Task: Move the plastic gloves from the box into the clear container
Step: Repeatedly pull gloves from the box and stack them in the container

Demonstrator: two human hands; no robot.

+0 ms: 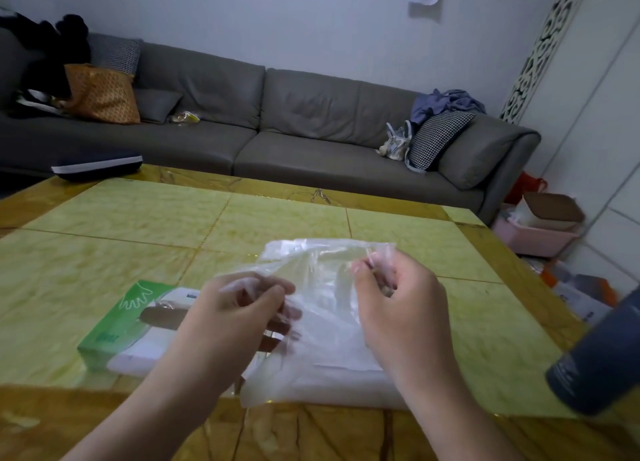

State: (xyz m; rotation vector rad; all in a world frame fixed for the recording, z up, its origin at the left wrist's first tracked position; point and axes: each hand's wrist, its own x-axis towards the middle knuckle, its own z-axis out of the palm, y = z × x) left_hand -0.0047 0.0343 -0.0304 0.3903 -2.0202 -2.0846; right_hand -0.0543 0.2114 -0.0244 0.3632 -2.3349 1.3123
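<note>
The table (138, 225) has a glossy, polished top, marbled yellow-green stone in look, with shiny amber borders. On it lies thin, clear, crinkled plastic film (322, 287), faintly milky where it folds. Left of the film sits a smooth green-and-white cardboard box (114, 329). Behind the table, the grey sofa (311, 128) looks matt and leathery.

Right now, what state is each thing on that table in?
Glove box: lying flat on the table.
Plastic gloves: held up, spread between both hands.
Left hand: pinching the gloves.
Right hand: pinching the gloves.
Dark bottle: tilted at the frame's right edge.
</note>
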